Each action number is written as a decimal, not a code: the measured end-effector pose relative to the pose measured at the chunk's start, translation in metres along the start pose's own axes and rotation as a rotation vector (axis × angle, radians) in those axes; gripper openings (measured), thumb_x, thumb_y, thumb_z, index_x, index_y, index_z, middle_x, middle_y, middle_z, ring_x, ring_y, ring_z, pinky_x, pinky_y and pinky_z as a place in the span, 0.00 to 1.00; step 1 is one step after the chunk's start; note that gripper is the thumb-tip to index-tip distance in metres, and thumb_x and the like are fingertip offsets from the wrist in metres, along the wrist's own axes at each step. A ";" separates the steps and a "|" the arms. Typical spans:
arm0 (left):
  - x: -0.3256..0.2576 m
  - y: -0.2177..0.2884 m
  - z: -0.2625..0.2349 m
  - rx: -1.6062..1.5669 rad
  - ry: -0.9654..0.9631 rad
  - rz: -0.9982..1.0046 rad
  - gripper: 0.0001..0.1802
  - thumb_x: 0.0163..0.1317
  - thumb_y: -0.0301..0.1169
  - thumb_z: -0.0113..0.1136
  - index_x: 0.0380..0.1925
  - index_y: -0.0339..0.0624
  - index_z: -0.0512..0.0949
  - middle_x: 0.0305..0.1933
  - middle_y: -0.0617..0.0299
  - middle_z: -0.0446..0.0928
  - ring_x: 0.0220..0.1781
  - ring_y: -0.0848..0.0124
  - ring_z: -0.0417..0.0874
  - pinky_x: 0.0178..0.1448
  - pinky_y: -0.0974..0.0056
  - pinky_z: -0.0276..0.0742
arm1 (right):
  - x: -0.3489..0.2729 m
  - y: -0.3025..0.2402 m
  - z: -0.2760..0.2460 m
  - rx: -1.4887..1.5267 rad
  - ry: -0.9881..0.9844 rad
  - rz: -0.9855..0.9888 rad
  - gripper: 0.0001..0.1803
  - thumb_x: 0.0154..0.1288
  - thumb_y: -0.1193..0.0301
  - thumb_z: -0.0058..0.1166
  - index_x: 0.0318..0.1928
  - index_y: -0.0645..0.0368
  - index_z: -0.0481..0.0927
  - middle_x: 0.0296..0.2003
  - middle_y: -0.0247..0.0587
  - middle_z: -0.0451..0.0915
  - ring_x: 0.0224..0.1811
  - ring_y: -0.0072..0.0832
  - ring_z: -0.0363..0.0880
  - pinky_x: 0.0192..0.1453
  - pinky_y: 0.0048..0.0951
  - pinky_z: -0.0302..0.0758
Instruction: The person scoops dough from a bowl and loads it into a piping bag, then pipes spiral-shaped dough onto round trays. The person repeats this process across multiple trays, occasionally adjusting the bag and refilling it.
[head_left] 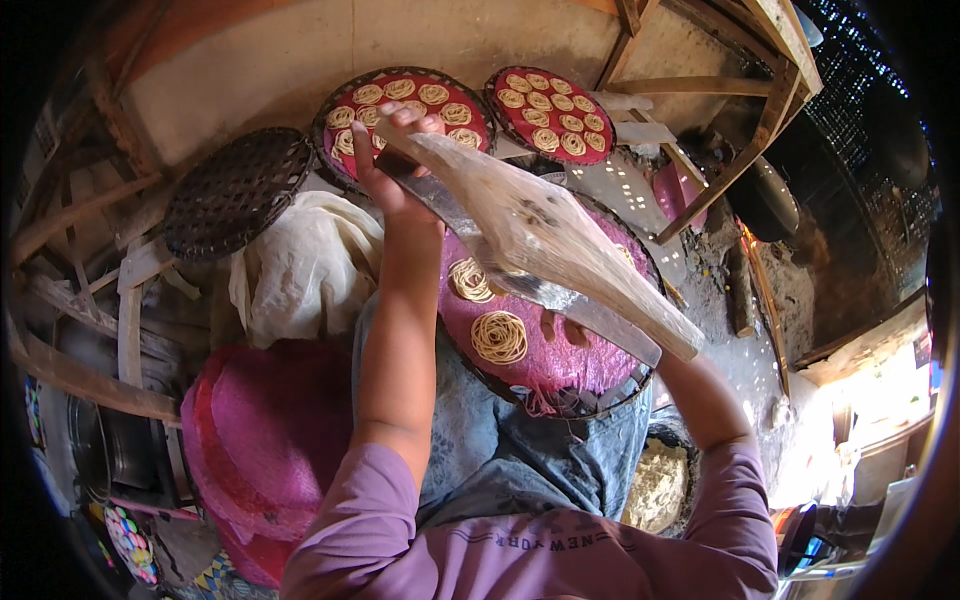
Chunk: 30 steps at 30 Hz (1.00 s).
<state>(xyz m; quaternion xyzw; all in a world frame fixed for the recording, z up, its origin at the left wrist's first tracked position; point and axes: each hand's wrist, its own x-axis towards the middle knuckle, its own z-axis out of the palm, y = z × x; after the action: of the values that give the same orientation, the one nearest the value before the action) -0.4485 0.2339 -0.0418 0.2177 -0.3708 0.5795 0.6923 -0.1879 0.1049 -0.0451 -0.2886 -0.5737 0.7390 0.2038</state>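
Observation:
I hold a long two-part wooden press [540,215] slantwise over my lap; its pale upper beam lies above a darker, flatter lower bar. My left hand [387,188] is closed around its far left end, with the thumb apart. At the near right end, the wood hides most of my right hand [575,335]; its fingertips show curled beneath the lower bar. Under the press, a round woven tray lined with pink-purple mesh cloth [590,368] rests on my knees. Coiled noodle nests [498,337] sit on its left side, and another is partly visible behind the press.
Two round trays with red cloth [395,85] [552,115] hold several noodle coils along the back wall. An empty woven tray [238,193] leans at left above a whitish sack [310,265]. Stacked pink cloth [265,430] is beside my left arm. Wooden posts [770,120] frame the right.

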 end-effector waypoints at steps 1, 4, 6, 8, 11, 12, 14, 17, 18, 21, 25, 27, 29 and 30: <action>0.006 -0.003 0.003 0.059 0.000 -0.011 0.27 0.64 0.60 0.51 0.42 0.47 0.76 0.40 0.61 0.77 0.47 0.62 0.75 0.27 0.69 0.77 | -0.022 -0.024 -0.008 0.006 -0.004 0.169 0.37 0.70 0.44 0.44 0.62 0.67 0.67 0.45 0.62 0.80 0.35 0.41 0.84 0.35 0.37 0.80; 0.013 -0.024 -0.007 0.229 0.114 -0.081 0.25 0.63 0.57 0.54 0.41 0.46 0.75 0.39 0.61 0.76 0.49 0.61 0.75 0.39 0.62 0.78 | -0.057 -0.061 -0.015 0.069 0.009 0.152 0.49 0.67 0.31 0.27 0.64 0.66 0.63 0.47 0.70 0.78 0.34 0.41 0.85 0.38 0.34 0.83; 0.011 -0.045 -0.026 0.102 0.210 -0.183 0.26 0.62 0.58 0.55 0.42 0.46 0.74 0.41 0.61 0.75 0.50 0.62 0.75 0.45 0.60 0.77 | -0.068 -0.072 -0.016 -0.035 0.253 0.369 0.48 0.67 0.32 0.29 0.64 0.66 0.63 0.48 0.71 0.77 0.33 0.40 0.85 0.37 0.35 0.83; -0.005 -0.062 -0.044 0.037 0.259 -0.203 0.26 0.60 0.58 0.57 0.42 0.47 0.74 0.41 0.62 0.75 0.49 0.62 0.75 0.49 0.60 0.76 | -0.071 -0.079 -0.014 -0.063 0.362 0.474 0.44 0.68 0.34 0.31 0.61 0.63 0.65 0.39 0.57 0.81 0.31 0.36 0.85 0.31 0.29 0.82; -0.015 -0.074 -0.063 0.071 0.418 -0.154 0.27 0.59 0.59 0.58 0.42 0.47 0.74 0.41 0.63 0.75 0.49 0.63 0.75 0.52 0.59 0.74 | -0.060 -0.082 -0.007 -0.217 0.558 0.597 0.41 0.69 0.35 0.31 0.59 0.61 0.67 0.32 0.45 0.80 0.29 0.32 0.83 0.29 0.27 0.81; -0.016 -0.074 -0.065 0.094 0.544 -0.134 0.27 0.58 0.59 0.58 0.42 0.47 0.74 0.41 0.63 0.75 0.49 0.63 0.75 0.53 0.59 0.74 | -0.057 -0.083 -0.005 -0.243 0.505 0.555 0.40 0.70 0.36 0.31 0.59 0.60 0.68 0.32 0.42 0.78 0.27 0.30 0.82 0.29 0.27 0.80; -0.013 -0.068 -0.064 0.091 0.342 -0.103 0.26 0.58 0.57 0.59 0.43 0.48 0.73 0.40 0.63 0.74 0.49 0.63 0.75 0.54 0.59 0.73 | -0.055 -0.086 0.000 -0.315 0.519 0.526 0.40 0.70 0.35 0.30 0.58 0.61 0.69 0.33 0.43 0.78 0.25 0.28 0.81 0.29 0.28 0.80; -0.009 -0.064 -0.056 0.132 0.324 -0.035 0.24 0.57 0.54 0.60 0.42 0.48 0.73 0.39 0.63 0.74 0.47 0.62 0.74 0.57 0.57 0.72 | -0.062 -0.094 0.007 -0.361 0.468 0.386 0.40 0.70 0.35 0.29 0.51 0.62 0.74 0.27 0.42 0.78 0.21 0.26 0.78 0.26 0.28 0.78; -0.008 -0.066 -0.053 0.121 0.321 -0.073 0.24 0.57 0.54 0.60 0.41 0.48 0.73 0.39 0.63 0.74 0.47 0.63 0.74 0.57 0.57 0.72 | -0.067 -0.100 0.007 -0.377 0.411 0.413 0.40 0.71 0.36 0.28 0.52 0.62 0.73 0.25 0.41 0.77 0.20 0.26 0.78 0.25 0.28 0.78; -0.008 -0.082 -0.049 0.096 0.346 -0.056 0.22 0.58 0.53 0.59 0.39 0.47 0.73 0.38 0.63 0.74 0.45 0.62 0.74 0.56 0.58 0.72 | -0.072 -0.112 0.008 -0.244 0.397 0.480 0.40 0.70 0.36 0.28 0.51 0.62 0.74 0.22 0.39 0.75 0.17 0.25 0.76 0.21 0.27 0.76; 0.005 -0.076 -0.046 0.050 0.411 -0.009 0.31 0.62 0.63 0.44 0.38 0.45 0.74 0.35 0.59 0.74 0.42 0.60 0.73 0.52 0.56 0.71 | -0.066 -0.110 0.006 -0.373 0.472 0.479 0.40 0.70 0.35 0.29 0.45 0.62 0.77 0.22 0.39 0.76 0.17 0.25 0.77 0.22 0.26 0.76; 0.006 -0.066 -0.043 0.080 0.379 -0.047 0.32 0.62 0.64 0.42 0.37 0.45 0.74 0.35 0.59 0.74 0.42 0.60 0.73 0.52 0.56 0.71 | -0.064 -0.103 0.006 -0.342 0.477 0.453 0.40 0.70 0.36 0.29 0.45 0.63 0.77 0.22 0.40 0.77 0.18 0.25 0.77 0.23 0.26 0.77; -0.001 -0.063 -0.043 0.198 0.373 -0.070 0.21 0.58 0.54 0.58 0.39 0.50 0.73 0.36 0.64 0.73 0.44 0.63 0.74 0.55 0.56 0.72 | -0.069 -0.096 0.004 -0.303 0.453 0.471 0.40 0.71 0.36 0.29 0.45 0.64 0.77 0.23 0.41 0.78 0.19 0.25 0.78 0.23 0.27 0.77; -0.006 -0.065 -0.044 0.162 0.362 -0.099 0.21 0.57 0.53 0.59 0.39 0.50 0.73 0.36 0.65 0.73 0.45 0.63 0.74 0.55 0.55 0.72 | -0.073 -0.094 0.002 -0.283 0.441 0.480 0.40 0.71 0.37 0.29 0.45 0.65 0.77 0.23 0.41 0.78 0.20 0.26 0.79 0.24 0.27 0.78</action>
<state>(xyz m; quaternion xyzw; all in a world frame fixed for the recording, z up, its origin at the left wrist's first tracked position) -0.3749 0.2467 -0.0661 0.1829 -0.1816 0.6023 0.7555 -0.1372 0.0814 0.0599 -0.5933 -0.5284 0.5988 0.1012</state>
